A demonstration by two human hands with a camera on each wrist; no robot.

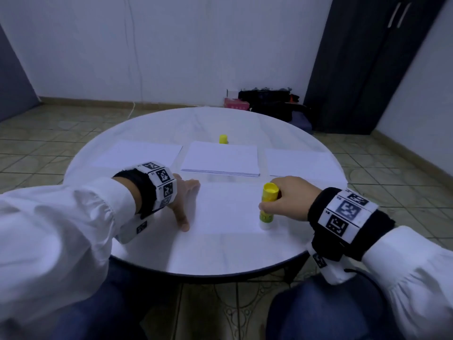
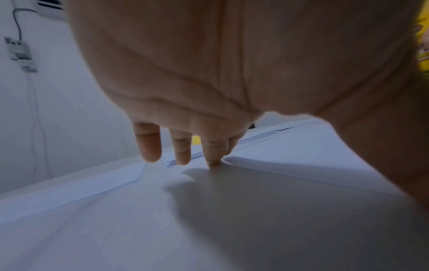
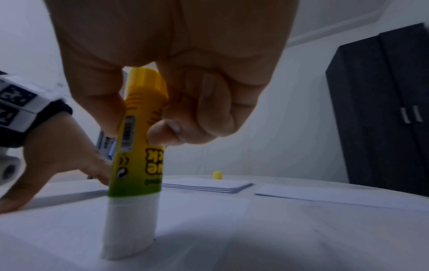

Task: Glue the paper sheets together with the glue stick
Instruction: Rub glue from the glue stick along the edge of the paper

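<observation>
Your right hand (image 1: pixel 285 200) grips the yellow-and-green plastic glue stick (image 1: pixel 267 204) round its barrel, long axis nearly upright, white glue end down on the right edge of the near white paper sheet (image 1: pixel 228 207); your left hand (image 1: pixel 182 200) lies to its left, fingers straight, pinning the sheet's left edge; so the stroke probably runs leftwards; beyond lie a white paper stack (image 1: pixel 220 158) and a yellow cap (image 1: pixel 223 138) on the round white worktop (image 1: pixel 220 256), tiled floor around.

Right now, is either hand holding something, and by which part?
The right hand pinches the yellow glue stick around its upper barrel; the left hand holds nothing.
</observation>
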